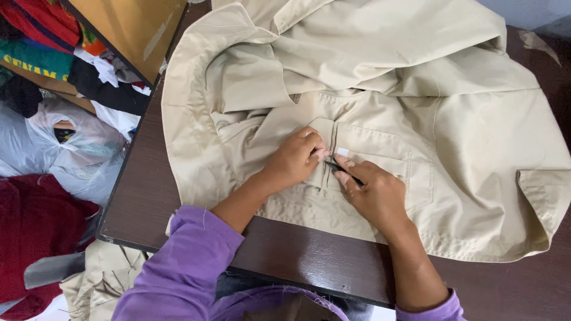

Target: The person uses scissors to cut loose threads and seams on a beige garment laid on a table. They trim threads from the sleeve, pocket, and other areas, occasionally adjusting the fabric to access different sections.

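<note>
I judge the work mid-way: my left hand (295, 158) presses closed on the pocket flap (321, 142) of the shirt (416, 89) spread on the worktop (297, 255), my right hand (372, 193) pinches a thin dark tool (343, 170) beside a white tag (342, 152) that remains attached.

A dark brown wooden table (309, 261) stands beside heaped clothing: a maroon knit garment (35, 226), clear plastic bags (71, 148), and stacked colourful folded fabrics (41, 35) under a tan board (128, 24).
</note>
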